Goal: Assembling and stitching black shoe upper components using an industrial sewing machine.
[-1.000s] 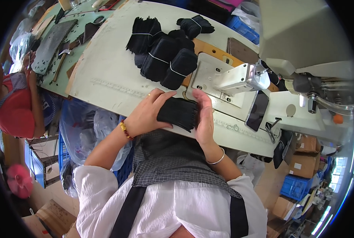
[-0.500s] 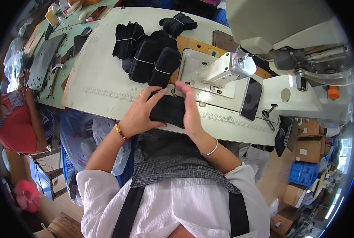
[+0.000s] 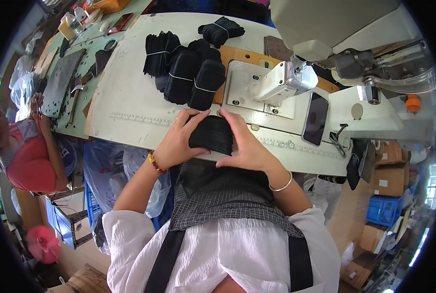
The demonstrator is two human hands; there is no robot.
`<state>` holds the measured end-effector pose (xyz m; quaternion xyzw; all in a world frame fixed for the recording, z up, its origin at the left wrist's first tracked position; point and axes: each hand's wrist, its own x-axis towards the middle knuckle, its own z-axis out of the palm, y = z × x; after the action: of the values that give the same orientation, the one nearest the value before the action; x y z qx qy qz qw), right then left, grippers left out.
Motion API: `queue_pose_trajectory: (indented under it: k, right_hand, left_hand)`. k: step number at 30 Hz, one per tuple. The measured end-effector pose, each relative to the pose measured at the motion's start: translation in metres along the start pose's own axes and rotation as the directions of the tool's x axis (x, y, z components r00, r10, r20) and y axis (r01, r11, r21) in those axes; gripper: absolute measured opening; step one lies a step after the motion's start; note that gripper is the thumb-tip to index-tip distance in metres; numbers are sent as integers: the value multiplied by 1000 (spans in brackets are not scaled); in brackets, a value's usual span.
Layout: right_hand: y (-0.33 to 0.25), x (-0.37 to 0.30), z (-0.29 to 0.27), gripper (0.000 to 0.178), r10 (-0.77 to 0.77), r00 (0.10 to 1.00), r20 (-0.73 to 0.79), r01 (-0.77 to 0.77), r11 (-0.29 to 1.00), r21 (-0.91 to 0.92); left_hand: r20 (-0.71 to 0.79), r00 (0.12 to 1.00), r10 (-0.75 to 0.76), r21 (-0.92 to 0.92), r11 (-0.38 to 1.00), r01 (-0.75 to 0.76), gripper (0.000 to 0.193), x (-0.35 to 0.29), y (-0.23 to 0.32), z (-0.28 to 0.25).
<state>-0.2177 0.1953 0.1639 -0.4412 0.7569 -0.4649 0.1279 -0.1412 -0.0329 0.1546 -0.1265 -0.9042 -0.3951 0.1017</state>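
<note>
A loose stack of black fabric pieces (image 3: 210,134) lies at the table's near edge, between my hands. My left hand (image 3: 178,141) is curved round its left end, thumb along the near side and fingers at the far side. Around the right end arches my right hand (image 3: 247,146), thumb and fingers spread wide, with a gap between palm and stack. Near its fingertips sits a small ring-like thing, too small to make out. Just beyond are several banded bundles of black pieces (image 3: 180,78), with another banded bundle (image 3: 221,31) farther back.
A white sewing machine (image 3: 281,83) stands to the right, with a phone (image 3: 315,118) and dark-handled scissors (image 3: 337,139) beside it. A printed ruler scale (image 3: 140,118) runs along the table (image 3: 120,93). At far left a person in red (image 3: 32,163) works at a green table.
My right hand has opened wider, its thumb now apart from the fingers and down by the near edge. The whole view has shifted slightly to the right.
</note>
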Motion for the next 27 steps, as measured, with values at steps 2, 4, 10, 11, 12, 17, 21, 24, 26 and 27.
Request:
queue_pose_trajectory:
  k: [2, 4, 10, 11, 12, 17, 21, 24, 26, 27]
  right_hand:
    - [-4, -4, 7, 101, -2, 1000, -1, 2, 990, -139]
    - [1, -4, 13, 103, 39, 999, -7, -39, 969, -244]
    - [-2, -3, 13, 92, 39, 998, -55, -48, 984, -169]
    - [1, -3, 13, 92, 36, 998, -56, -45, 984, -170]
    - [5, -4, 14, 89, 9, 998, -58, -21, 980, -196]
    - [3, -4, 16, 82, -29, 997, -70, 10, 965, -262]
    - [4, -3, 21, 82, -14, 994, -105, -10, 974, -225]
    - [7, -4, 24, 83, -33, 992, -125, 6, 977, -211]
    - [7, -4, 25, 84, -43, 990, -132, 15, 978, -207]
    - [8, -4, 24, 84, -62, 989, -135, 32, 976, -215]
  left_hand:
    - [12, 1000, 19, -8, 1000, -19, 104, 1, -2, 0]
    - [18, 999, 33, -10, 999, -32, 103, 0, -4, -1]
    - [48, 996, 73, 38, 996, -75, 101, -1, -2, -2]
    - [63, 997, 53, 39, 998, -56, 100, 0, 0, -4]
    - [79, 996, 33, 40, 999, -36, 100, 1, 2, -5]
    - [151, 988, 40, 332, 939, -88, 96, 10, 26, -21]
    - [199, 979, 47, 586, 795, -157, 96, 17, 47, -4]
    - [182, 981, 67, 555, 816, -159, 103, 19, 41, 4]
    - [182, 982, 42, 553, 821, -138, 105, 15, 41, 7]
    - [186, 982, 18, 550, 827, -119, 107, 13, 40, 8]
